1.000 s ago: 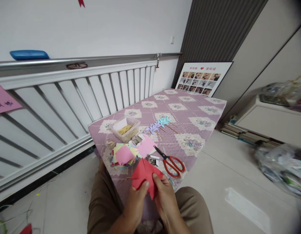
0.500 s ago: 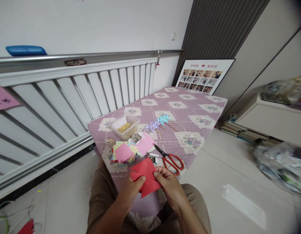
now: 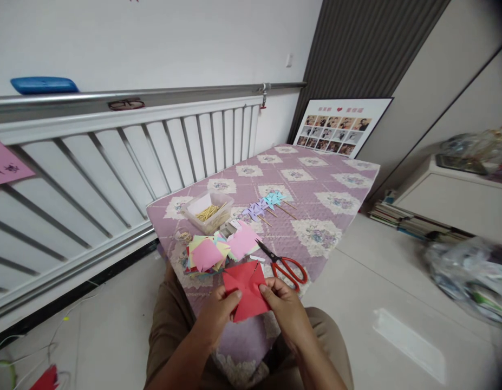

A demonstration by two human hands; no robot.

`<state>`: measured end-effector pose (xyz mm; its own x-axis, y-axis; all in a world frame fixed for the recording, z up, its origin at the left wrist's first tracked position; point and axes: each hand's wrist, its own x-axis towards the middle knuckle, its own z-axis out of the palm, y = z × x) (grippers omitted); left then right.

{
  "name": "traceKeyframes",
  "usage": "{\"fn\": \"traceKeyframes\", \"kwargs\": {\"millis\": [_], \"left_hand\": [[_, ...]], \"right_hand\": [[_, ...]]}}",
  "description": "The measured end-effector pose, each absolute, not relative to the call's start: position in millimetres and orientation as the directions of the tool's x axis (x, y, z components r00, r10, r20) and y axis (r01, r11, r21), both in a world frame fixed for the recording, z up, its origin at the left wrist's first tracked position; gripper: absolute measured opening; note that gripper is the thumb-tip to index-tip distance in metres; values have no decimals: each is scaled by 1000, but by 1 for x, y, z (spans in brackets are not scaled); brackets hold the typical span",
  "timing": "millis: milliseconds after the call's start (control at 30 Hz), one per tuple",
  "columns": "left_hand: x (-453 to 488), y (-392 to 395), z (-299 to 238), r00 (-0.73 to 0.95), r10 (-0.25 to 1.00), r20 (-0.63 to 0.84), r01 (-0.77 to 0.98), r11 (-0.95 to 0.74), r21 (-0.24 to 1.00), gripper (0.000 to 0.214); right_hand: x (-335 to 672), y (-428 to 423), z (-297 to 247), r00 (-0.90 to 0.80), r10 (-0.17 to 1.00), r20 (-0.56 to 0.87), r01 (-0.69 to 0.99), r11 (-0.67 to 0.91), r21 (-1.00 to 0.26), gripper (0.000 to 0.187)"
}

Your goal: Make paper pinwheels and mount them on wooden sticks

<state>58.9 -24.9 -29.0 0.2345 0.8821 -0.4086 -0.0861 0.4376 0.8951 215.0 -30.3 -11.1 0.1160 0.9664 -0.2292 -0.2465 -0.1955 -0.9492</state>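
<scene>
A red paper square (image 3: 246, 287) with cuts in it is pinched from both sides over the near corner of the purple quilted bed (image 3: 315, 216). My left hand (image 3: 218, 311) grips its left edge with thumb on top. My right hand (image 3: 285, 311) holds its right edge the same way. Just beyond the paper lie red-handled scissors (image 3: 285, 266), a pile of coloured paper squares (image 3: 212, 253) and a pink sheet (image 3: 243, 240). Farther back stand a clear box of toothpicks (image 3: 208, 211) and small finished pinwheels (image 3: 262, 206).
A white slatted rail (image 3: 124, 162) runs along the left of the bed. A framed photo collage (image 3: 336, 129) leans on the far wall. Stacked books (image 3: 413, 226), a low white cabinet (image 3: 449, 200) and plastic bags (image 3: 470, 271) sit on the tiled floor at right.
The red paper has been turned in my hands and now faces up flatter, held higher over the bed corner. Both hands kept their grip.
</scene>
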Motion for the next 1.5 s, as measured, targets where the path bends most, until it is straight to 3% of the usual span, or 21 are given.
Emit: {"fn": "traceKeyframes", "kwargs": {"millis": [233, 533, 1233, 1500], "left_hand": [[56, -23, -19, 258, 879, -401, -84, 433, 897, 23], [55, -21, -18, 263, 872, -414, -42, 439, 898, 28], [48, -11, -20, 245, 939, -240, 167, 203, 965, 19], [47, -12, -14, 228, 951, -207, 179, 168, 969, 18]], "right_hand": [[215, -31, -17, 126, 966, -224, -248, -188, -950, 34], [217, -31, -22, 110, 971, -214, -271, -178, -946, 30], [215, -33, -12, -9, 941, -339, -260, -329, -908, 31], [211, -33, -8, -23, 953, -303, -226, -300, -927, 27]]}}
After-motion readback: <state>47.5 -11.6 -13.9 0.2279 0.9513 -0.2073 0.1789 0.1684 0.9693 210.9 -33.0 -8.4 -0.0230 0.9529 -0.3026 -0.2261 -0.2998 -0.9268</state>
